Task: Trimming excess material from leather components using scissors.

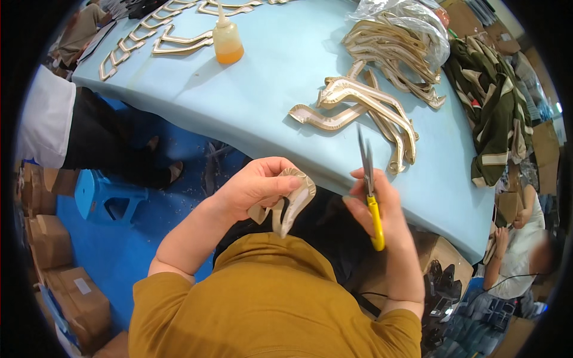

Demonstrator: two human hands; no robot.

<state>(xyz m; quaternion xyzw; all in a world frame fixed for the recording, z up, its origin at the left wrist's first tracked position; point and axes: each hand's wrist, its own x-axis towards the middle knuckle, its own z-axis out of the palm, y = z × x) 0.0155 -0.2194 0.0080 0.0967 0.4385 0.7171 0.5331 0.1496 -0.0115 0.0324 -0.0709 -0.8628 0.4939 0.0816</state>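
Between the thumb and fingers of my left hand [268,185] is a curved beige strip [291,210] with a pale band and a notched, pleated edge. It hangs folded in a loop in front of my chest. My right hand [382,206] grips scissors [373,218] with yellow handles. Their blades point up and away, toward the table, and stand apart from the strip; the tips look slightly parted. Beyond the scissors, several similar beige strips [370,104] lie crossed over one another on the pale blue tabletop [268,101].
A bottle of orange liquid [228,42] stands at the far side, near strips laid in a row [134,42]. Stacked strips [391,48] and green cloth [489,107] lie at right. A person stands at left beside a blue stool [107,197]; another sits at far right.
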